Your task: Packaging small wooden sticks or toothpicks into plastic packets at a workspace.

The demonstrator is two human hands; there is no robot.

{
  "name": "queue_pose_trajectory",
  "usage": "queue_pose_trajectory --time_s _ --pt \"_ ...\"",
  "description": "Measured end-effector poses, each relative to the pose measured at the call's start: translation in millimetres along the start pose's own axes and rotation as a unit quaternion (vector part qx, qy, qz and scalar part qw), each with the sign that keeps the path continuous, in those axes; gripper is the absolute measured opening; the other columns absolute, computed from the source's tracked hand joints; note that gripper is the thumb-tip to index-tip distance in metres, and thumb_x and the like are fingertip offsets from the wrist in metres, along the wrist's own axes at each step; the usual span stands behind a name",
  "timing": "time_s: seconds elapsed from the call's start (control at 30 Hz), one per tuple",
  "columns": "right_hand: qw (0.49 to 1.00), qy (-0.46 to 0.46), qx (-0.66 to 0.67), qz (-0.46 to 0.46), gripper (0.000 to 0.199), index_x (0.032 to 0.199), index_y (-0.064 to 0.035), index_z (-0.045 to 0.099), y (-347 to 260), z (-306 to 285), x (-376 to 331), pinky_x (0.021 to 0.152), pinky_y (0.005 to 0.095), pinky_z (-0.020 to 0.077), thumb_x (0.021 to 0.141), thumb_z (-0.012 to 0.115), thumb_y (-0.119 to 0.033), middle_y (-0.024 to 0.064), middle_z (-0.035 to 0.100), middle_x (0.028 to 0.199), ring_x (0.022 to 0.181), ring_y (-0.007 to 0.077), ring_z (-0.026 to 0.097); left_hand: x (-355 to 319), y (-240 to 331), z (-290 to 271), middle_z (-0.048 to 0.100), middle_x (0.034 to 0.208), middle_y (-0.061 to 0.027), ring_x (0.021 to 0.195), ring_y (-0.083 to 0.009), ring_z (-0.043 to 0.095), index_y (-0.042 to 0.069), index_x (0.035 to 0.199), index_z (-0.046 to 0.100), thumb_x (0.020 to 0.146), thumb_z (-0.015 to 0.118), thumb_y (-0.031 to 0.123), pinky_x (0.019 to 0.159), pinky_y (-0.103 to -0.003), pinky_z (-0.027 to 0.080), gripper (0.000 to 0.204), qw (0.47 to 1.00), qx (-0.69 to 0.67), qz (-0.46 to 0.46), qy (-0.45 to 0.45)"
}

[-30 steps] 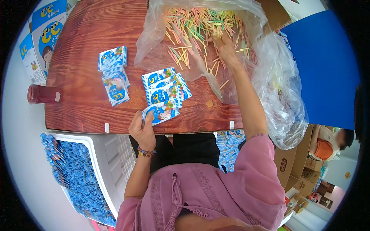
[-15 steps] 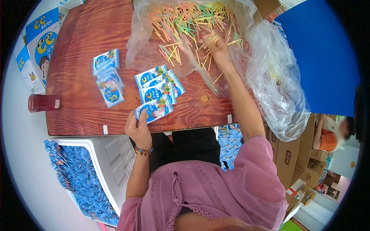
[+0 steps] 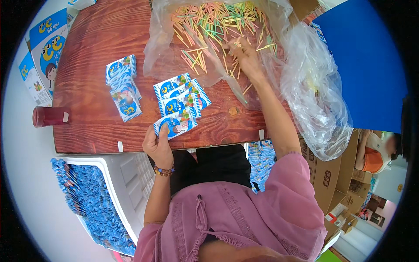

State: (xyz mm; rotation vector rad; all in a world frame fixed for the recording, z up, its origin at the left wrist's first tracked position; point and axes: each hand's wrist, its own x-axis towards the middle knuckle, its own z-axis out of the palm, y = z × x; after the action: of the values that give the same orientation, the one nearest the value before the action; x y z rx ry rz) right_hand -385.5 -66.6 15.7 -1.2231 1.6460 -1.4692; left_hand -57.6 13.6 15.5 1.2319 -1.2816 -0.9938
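Two hands busy: left hand (image 3: 158, 146) pinches small blue printed sachet (image 3: 175, 124) at near edge of brown wooden table (image 3: 96, 78). Right hand (image 3: 242, 56) fingers curl, gathering thin coloured sticks (image 3: 208, 22) on clear plastic sheet (image 3: 305, 83). Bare wood left of fingers.

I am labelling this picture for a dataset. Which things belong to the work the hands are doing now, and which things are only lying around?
In use:
- left hand holding a blue packet
- right hand among the coloured sticks
- clear plastic bag under the sticks
- packets in a row

Lying about:
- red bottle
- cardboard boxes
- white crate
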Motion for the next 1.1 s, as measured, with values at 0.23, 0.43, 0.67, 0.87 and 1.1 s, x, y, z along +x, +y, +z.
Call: queue_pose_trajectory --time_s 0.23,0.43,0.67,0.87,1.1 --pt "0.991 0.010 -0.125 -0.041 0.023 0.104 -0.0055 0.063 1.3 10.8 -3.8 0.085 0.0308 0.0424 0.095 0.053 -0.024 0.0083 0.062 0.099 0.094 0.0185 0.054 0.7 0.7 -1.2 0.061 0.076 0.0000 0.069 -0.0027 0.051 -0.005 0.090 0.065 0.088 0.063 0.002 0.061 -0.021 0.043 0.007 1.000 0.002 0.003 -0.005" --pt "0.993 0.040 0.107 -0.022 0.017 0.102 -0.0018 0.054 -15.3 -9.6 11.2 0.088 0.0315 0.0472 0.099 0.045 -0.016 0.0154 0.063 0.115 0.099 0.0219 0.061 -0.2 -5.6 -1.7 0.063 0.079 0.0006 0.072 -0.0027 0.053 -0.004 0.092 0.067 0.090 0.062 0.006 0.063 -0.020 0.044 0.011 0.999 -0.034 -0.019 0.035" --pt "0.891 0.029 0.451 0.029 0.019 0.106 0.0033 0.047 -35.8 -3.8 -9.9 0.108 0.0484 0.0373 0.100 0.043 -0.015 0.0325 0.051 0.126 0.123 0.0390 0.049 17.1 16.9 15.7 0.066 0.093 -0.0068 0.086 -0.0108 0.063 -0.006 0.098 0.064 0.095 0.057 0.011 0.076 -0.028 0.051 0.019 0.933 -0.340 -0.114 0.018" --pt "0.852 -0.004 0.522 0.025 0.019 0.107 -0.0020 0.050 -41.4 8.1 -33.6 0.109 0.0500 0.0352 0.100 0.044 -0.019 0.0275 0.046 0.134 0.128 0.0366 0.044 27.9 26.7 54.6 0.067 0.096 -0.0048 0.088 -0.0148 0.065 0.003 0.095 0.064 0.095 0.058 0.018 0.074 -0.032 0.053 0.016 0.886 -0.407 -0.219 -0.042" --pt "0.817 0.036 0.575 -0.013 0.019 0.109 -0.0040 0.049 -73.9 37.2 -68.7 0.109 0.0524 0.0333 0.101 0.040 -0.020 0.0214 0.049 0.132 0.128 0.0352 0.044 23.7 20.7 85.9 0.068 0.095 -0.0038 0.083 -0.0130 0.065 0.006 0.093 0.066 0.094 0.060 0.020 0.067 -0.028 0.050 0.016 0.861 -0.446 -0.233 -0.077"
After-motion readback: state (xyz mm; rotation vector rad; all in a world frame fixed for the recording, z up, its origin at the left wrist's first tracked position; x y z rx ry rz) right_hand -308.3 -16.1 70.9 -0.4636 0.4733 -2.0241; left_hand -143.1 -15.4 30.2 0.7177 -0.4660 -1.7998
